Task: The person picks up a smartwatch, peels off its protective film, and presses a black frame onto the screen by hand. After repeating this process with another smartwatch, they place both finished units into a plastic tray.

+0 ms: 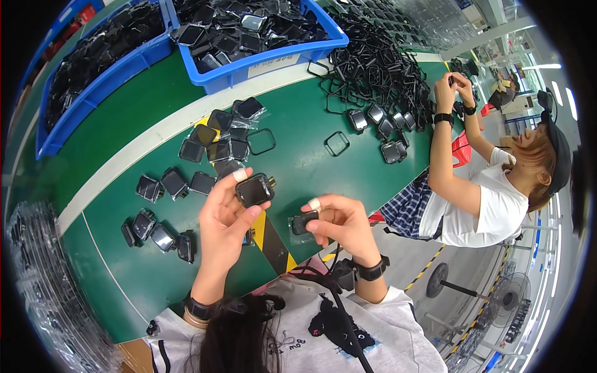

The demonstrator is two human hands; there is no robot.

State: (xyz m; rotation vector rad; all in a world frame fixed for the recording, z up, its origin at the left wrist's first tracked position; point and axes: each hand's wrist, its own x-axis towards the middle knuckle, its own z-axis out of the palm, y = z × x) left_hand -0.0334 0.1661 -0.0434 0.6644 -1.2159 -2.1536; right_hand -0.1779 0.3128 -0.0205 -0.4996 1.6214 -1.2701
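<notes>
My left hand (225,227) is closed on a square black smartwatch case (255,190), its dark glossy face turned up and small gold-coloured parts at its right side. A pale wrap covers one fingertip. To the right, my right hand (346,227) pinches a small dark, rounded-corner piece (303,223) with clear film around it; its exact kind is unclear. Dark square screens in film (203,135) lie beyond my left hand, beside a thin black frame (261,142). Several watch cases (163,237) are scattered on the green table (298,165) to the left.
Blue bins (214,79) full of dark screens stand along the far side. A heap of black frames (379,62) lies at the far right, near more watch cases (393,151). A co-worker (479,193) sits at right, hands raised. Stacked clear trays (56,292) stand at left.
</notes>
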